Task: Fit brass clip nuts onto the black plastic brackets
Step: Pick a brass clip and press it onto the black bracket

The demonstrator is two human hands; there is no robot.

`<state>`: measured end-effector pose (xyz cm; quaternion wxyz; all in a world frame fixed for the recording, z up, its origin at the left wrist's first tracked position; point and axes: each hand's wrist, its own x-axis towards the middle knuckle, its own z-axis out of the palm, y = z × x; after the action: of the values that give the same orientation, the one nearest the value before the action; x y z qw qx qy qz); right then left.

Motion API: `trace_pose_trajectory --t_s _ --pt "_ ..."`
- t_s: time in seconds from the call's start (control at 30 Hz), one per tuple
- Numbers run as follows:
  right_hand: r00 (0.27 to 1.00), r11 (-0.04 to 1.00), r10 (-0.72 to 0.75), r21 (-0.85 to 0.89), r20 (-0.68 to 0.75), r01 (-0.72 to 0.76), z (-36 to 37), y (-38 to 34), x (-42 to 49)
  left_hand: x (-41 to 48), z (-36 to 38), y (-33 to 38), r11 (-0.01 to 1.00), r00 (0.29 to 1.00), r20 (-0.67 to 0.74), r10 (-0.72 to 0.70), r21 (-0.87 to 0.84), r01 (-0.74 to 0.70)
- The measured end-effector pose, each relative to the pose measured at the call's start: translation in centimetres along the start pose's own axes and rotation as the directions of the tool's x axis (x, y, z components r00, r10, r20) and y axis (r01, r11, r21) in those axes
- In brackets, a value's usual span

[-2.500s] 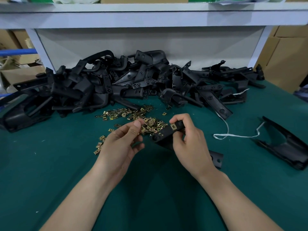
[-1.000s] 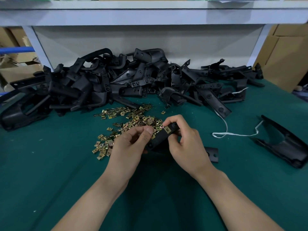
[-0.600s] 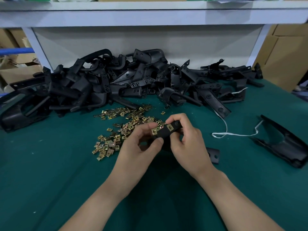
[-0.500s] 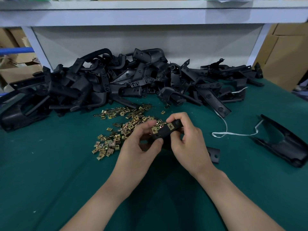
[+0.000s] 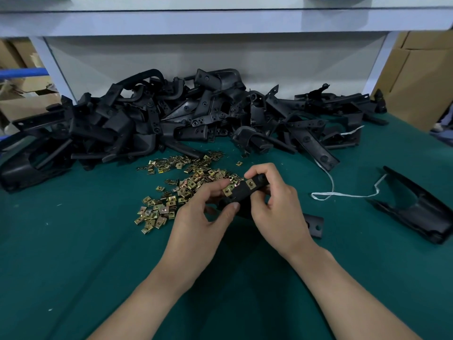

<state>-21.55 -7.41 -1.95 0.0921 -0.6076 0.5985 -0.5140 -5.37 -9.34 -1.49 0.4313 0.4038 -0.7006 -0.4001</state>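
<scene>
Our R hand [image 5: 274, 204] grips a stiff bracket [image 5: 241, 193]; L hand [image 5: 201, 217] pinches a nut [image 5: 228, 190] onto it. Tiny, prob. slippery (hold edges).

Dark green cloth, matt, covers the surface [image 5: 73, 253]. The piled brackets [image 5: 152, 119] are black plastic, mostly matt with a dull sheen on smoother faces; the held bracket [image 5: 241, 195] is the same. The clip nuts [image 5: 171, 197] are brassy metal, bright and glinting. The boxes [image 5: 421, 77] are plain brown cardboard.

Much of the held bracket [image 5: 241, 192] hidden between left hand [image 5: 196, 224] and right hand [image 5: 277, 212]; leftmost bracket [image 5: 14, 175] cropped by edge.
</scene>
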Motion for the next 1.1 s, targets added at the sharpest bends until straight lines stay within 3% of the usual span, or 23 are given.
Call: trace_pose_trajectory --t_s 0.53,0.77,1.1 --pt "1.000 1.000 -0.009 0.002 0.015 0.009 -0.01 0.23 0.03 0.00 0.13 -0.54 0.998 1.000 -0.013 0.007 0.069 -0.006" --pt "1.000 1.000 0.008 -0.005 0.030 -0.008 -0.04 0.14 -0.08 -0.13 0.03 -0.72 0.953 0.998 0.034 0.045 0.297 -0.053" --pt "0.999 1.000 0.020 0.011 0.038 -0.021 -0.02 0.06 -0.06 -0.09 0.01 -0.48 0.948 0.995 -0.010 0.099 0.306 -0.091"
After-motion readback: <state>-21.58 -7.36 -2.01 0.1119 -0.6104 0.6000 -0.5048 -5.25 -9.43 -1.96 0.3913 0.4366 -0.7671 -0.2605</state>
